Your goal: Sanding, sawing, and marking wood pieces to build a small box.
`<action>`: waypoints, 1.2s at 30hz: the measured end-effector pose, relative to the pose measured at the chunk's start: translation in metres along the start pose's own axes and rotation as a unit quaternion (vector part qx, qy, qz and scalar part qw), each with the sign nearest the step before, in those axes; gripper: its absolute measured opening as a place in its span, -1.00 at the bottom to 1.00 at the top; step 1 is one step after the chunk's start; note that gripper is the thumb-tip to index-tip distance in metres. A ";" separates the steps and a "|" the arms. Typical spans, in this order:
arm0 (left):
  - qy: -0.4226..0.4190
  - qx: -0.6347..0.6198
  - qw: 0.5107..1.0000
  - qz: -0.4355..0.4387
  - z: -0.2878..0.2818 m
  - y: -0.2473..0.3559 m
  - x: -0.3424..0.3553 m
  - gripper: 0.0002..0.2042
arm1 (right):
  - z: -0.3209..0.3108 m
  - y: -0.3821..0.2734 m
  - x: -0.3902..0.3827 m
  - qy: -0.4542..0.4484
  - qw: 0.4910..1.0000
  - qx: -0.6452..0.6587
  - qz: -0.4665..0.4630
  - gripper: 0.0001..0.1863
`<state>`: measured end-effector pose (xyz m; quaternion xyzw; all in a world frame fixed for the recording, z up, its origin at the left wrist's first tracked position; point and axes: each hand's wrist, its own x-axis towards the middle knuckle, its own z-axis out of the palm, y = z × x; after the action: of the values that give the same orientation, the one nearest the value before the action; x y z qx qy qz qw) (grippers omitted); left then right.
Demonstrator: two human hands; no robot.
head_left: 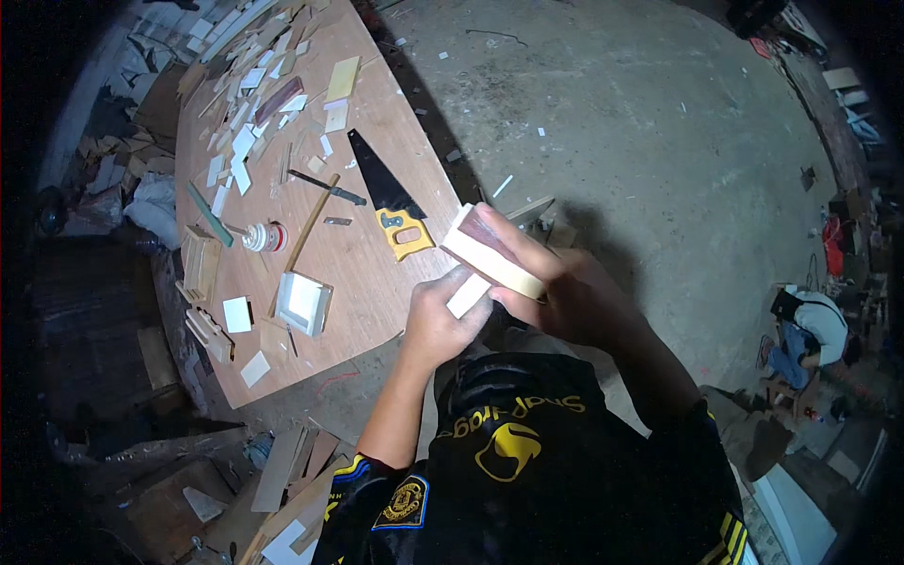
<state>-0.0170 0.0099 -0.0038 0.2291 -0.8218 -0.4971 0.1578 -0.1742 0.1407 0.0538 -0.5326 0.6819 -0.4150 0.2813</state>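
Desk [377, 282] is a mess: one black saw [386, 193] with a yellow handle, one glue bottle [264, 236], one white box [303, 302], scraps everywhere. Both hands are up off its edge. Right hand [565, 287] grips a wood block [492, 252], long axis running upper-left to lower-right; left hand [438, 320] pinches a white strip [468, 295] under it.

Grey concrete floor [640, 122] spreads wide, flecked with chips and offcuts. A plywood worktable [377, 282] runs along the left, scrap boards [282, 471] heaped below it. Far right, 1 seated person [812, 330] among dim clutter.
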 end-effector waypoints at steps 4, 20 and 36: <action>0.028 -0.051 0.997 -0.042 -0.003 -0.009 0.008 -0.72 | -0.004 0.004 -0.004 -0.017 1.000 -0.002 0.015 -0.17; -0.027 -0.024 0.998 -0.058 -0.002 -0.007 0.004 -0.71 | -0.002 0.007 0.001 -0.041 0.998 0.033 0.027 -0.09; -0.022 -0.029 0.999 -0.009 -0.006 -0.007 -0.009 -0.71 | 0.005 -0.004 0.007 -0.066 0.996 -0.018 0.052 -0.11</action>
<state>-0.0049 0.0079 -0.0072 0.2206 -0.8082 -0.5271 0.1423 -0.1695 0.1324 0.0554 -0.5277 0.6959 -0.3517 0.3370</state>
